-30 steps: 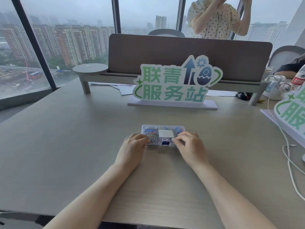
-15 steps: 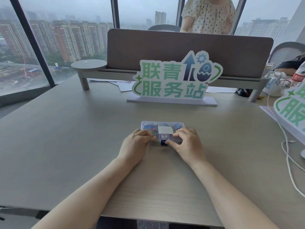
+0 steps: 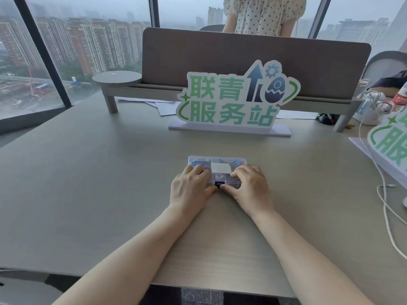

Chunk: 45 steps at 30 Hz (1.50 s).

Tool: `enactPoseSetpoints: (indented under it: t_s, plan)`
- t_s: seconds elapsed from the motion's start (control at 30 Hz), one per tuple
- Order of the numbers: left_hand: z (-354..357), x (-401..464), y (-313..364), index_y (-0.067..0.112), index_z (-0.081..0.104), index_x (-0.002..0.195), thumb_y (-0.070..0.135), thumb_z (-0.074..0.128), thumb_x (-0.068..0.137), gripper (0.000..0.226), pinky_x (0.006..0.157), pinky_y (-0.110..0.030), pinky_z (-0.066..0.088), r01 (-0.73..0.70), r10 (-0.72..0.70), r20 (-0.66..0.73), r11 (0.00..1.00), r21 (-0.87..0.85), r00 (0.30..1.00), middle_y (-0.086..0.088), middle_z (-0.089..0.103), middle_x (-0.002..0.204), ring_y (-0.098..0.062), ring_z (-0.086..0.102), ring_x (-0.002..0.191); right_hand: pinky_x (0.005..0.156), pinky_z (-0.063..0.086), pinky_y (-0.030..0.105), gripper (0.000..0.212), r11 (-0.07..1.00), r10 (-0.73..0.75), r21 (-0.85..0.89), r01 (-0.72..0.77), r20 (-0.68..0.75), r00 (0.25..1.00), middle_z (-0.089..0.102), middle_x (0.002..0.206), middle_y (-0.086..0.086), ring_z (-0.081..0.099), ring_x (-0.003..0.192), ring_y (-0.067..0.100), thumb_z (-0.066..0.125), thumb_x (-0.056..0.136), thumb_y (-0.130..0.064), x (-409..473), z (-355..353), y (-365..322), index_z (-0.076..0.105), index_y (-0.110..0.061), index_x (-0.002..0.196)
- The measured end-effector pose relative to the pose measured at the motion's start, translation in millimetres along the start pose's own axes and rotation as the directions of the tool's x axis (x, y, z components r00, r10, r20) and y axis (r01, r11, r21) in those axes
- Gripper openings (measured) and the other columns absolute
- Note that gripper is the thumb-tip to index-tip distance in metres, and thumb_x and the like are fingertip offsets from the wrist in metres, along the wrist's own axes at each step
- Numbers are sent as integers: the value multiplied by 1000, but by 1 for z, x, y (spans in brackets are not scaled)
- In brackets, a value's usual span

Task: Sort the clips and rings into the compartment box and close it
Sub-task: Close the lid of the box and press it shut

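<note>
- The compartment box [image 3: 217, 170] was set flat on the table [image 3: 110, 183], its lid down, pressed under both hands.
- The left hand [image 3: 190, 190] and right hand [image 3: 250, 188] were curled over the box's near corners, thumbs meeting at the dark front latch [image 3: 218, 185].
- Clear plastic, a white label [image 3: 221, 167] and blurred coloured contents were seen.
- A green-lettered sign [image 3: 231, 100] was stood well behind; a white cable [image 3: 387, 216] was trailed at right.

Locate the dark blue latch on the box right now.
In the head view the dark blue latch sits mid-front on the clear compartment box, between the thumbs of the left hand and right hand, nearer the person than the green sign.
</note>
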<state>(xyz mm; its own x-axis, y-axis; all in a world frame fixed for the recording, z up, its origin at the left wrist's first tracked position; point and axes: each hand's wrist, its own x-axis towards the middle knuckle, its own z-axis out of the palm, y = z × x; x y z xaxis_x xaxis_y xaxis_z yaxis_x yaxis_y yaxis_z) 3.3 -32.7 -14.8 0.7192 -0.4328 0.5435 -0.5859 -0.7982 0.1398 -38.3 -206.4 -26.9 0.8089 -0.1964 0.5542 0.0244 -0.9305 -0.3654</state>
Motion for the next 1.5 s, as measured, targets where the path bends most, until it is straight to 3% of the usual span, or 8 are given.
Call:
enactPoseSetpoints:
  t_s: [0.17,0.37,0.53,0.77,0.97,1.33,1.5]
  plan:
    - [1,0,2,21,56,70,45,75,65,32,52,-24,26,18,-18,-9,999,27,1000,6,57,75,-18,56,75,72,43,33,40,1000,-8,-24,8,-4,1000,66,86,0,54,84,26,86,61,-42,0,0,-1,65,-13,80]
    - [2,1,6,20,56,78,45,67,73,27,60,-26,30,78,-78,23,997,8,997,5,57,86,-20,54,88,71,46,36,40,997,-23,-69,24,10,1000,65,85,2,55,84,29,85,62,-41,-2,-1,-4,65,-12,81]
    - [3,0,6,27,66,90,48,66,75,25,65,-26,37,76,-76,16,996,-41,997,8,58,91,-17,54,91,74,48,38,36,999,-23,-42,24,24,999,65,89,3,54,88,29,83,65,-37,-3,-3,-4,65,-11,84]
    - [7,0,5,27,68,74,33,74,70,10,56,-25,36,78,-80,-48,997,-28,996,6,58,79,-20,59,77,77,47,36,29,999,-37,-6,37,13,999,65,90,3,53,88,29,82,70,-30,-4,-4,-3,66,-10,84]
    - [8,2,5,27,68,77,37,74,68,15,57,-28,45,50,-50,-3,999,0,999,6,58,81,-19,58,79,75,49,41,30,998,-49,-37,50,42,998,64,89,3,54,88,31,82,68,-29,-2,-3,-4,65,-10,84]
    - [7,1,7,26,65,72,33,75,65,15,54,-25,42,44,-43,-11,999,17,999,5,58,80,-18,58,76,71,50,39,30,997,-33,-64,35,30,999,65,86,3,56,85,32,83,67,-29,-3,-4,-7,65,-10,82]
    - [9,-2,5,25,66,79,32,70,70,12,60,-28,46,63,-63,-12,998,-22,998,4,58,83,-22,57,79,70,50,39,31,996,-28,-89,30,19,999,64,88,2,54,85,30,80,69,-35,-7,-6,-9,62,-13,82]
